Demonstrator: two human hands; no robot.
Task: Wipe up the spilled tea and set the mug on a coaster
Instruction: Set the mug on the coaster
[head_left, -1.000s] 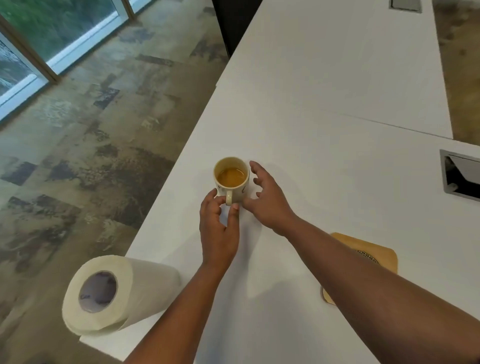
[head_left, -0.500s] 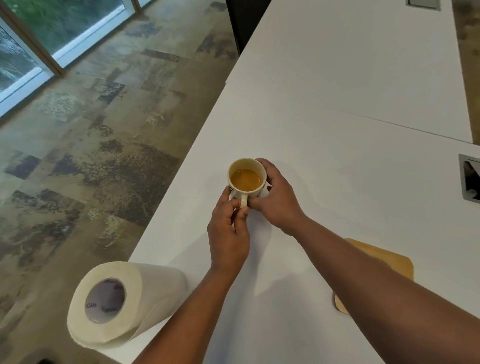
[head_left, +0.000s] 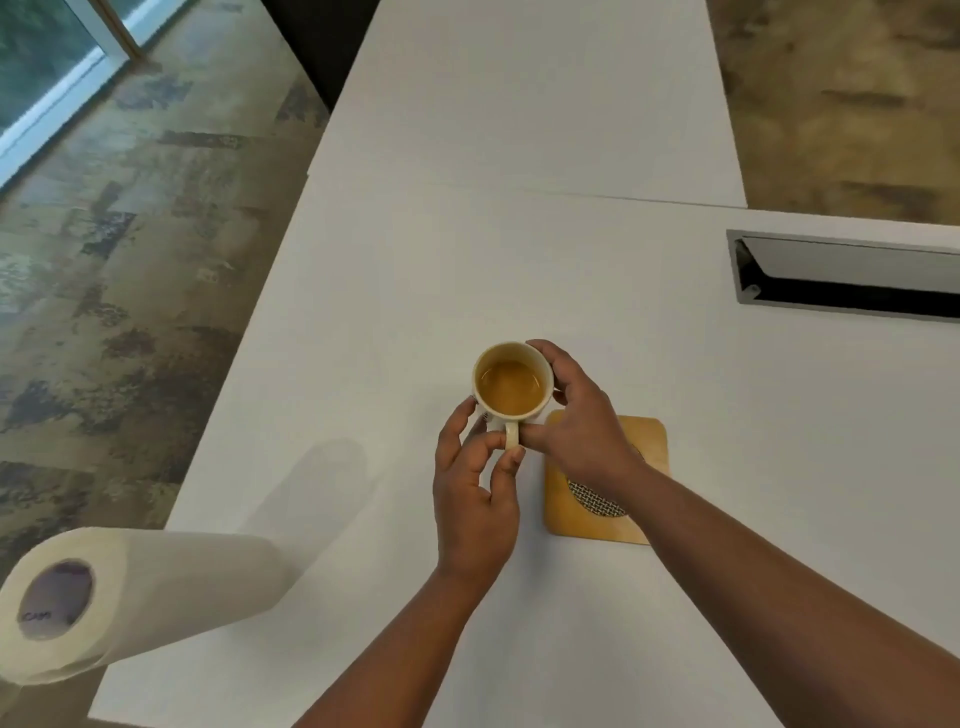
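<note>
A cream mug (head_left: 511, 382) with amber tea in it is held between both my hands over the white table (head_left: 415, 280). My left hand (head_left: 475, 493) pinches the mug's handle from the near side. My right hand (head_left: 582, 421) wraps the mug's right wall. Just right of the mug lies a square wooden coaster (head_left: 641, 431) with a woven round centre, partly hidden by my right hand and wrist. No spilled tea shows on the table.
A paper towel roll (head_left: 130, 592) lies on its side at the table's near left corner, overhanging the edge. A recessed metal cable slot (head_left: 852, 275) is cut into the table at far right. The left table edge drops to patterned floor.
Both hands closed on the mug and carried it to the right, so it now sits beside the coaster's left corner. My view shifted right and closer.
</note>
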